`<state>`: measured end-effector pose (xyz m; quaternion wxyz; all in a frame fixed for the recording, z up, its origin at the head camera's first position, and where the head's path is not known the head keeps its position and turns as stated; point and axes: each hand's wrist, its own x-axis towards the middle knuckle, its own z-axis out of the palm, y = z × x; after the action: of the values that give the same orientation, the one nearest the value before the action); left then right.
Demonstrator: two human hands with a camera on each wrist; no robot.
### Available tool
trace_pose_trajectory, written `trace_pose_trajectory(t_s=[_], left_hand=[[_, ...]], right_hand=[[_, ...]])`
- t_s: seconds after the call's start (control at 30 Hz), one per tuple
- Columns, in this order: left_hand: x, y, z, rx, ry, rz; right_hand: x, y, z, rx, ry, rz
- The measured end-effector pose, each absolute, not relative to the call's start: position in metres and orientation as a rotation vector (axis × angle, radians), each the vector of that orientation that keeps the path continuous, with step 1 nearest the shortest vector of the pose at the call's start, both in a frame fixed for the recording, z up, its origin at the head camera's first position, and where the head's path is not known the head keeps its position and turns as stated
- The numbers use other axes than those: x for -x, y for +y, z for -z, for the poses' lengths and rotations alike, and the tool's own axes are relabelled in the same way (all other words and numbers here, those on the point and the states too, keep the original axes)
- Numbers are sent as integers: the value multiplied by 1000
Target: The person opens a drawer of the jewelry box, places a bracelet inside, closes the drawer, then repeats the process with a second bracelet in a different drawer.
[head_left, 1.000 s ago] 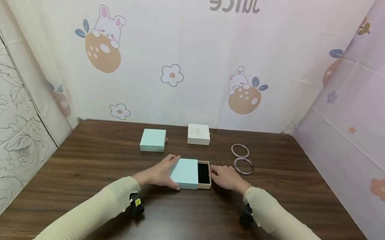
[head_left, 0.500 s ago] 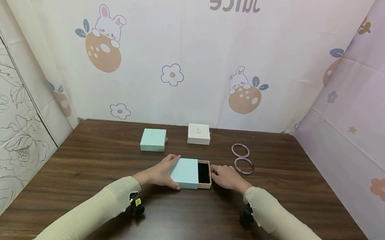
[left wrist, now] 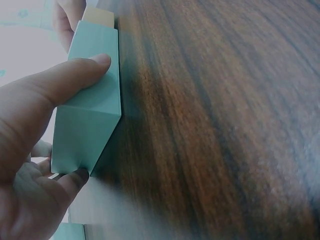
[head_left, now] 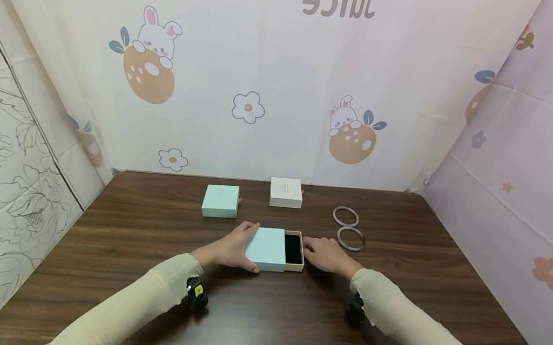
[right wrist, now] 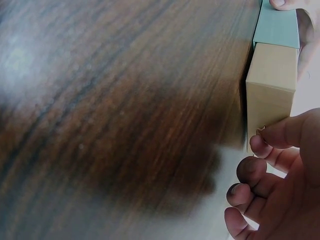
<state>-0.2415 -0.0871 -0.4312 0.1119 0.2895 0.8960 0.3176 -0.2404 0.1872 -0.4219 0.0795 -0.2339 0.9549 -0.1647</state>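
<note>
A mint-green drawer box lies flat on the table, its tan inner drawer slid partly out to the right. Black lining shows inside the drawer. My left hand grips the green sleeve at its left end, the thumb along the near side and the other fingers around the end and far side. At the drawer's right end, my right hand pinches a small pull tab between thumb and forefinger. Its other fingers are curled beside the drawer.
Behind the left hand stands a second mint-green box, closed. A white box sits at the table's back edge. Two pale purple bangles lie at the right, a far bangle and a near bangle. Printed curtains hang behind the table.
</note>
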Motion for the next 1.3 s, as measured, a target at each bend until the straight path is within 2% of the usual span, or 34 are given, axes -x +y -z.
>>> trace_pose_trajectory(t_s=[1.3], left_hand=[[241,-88,430,-849,2630,-944]], right_hand=[[239,195,421,722,2878,488]])
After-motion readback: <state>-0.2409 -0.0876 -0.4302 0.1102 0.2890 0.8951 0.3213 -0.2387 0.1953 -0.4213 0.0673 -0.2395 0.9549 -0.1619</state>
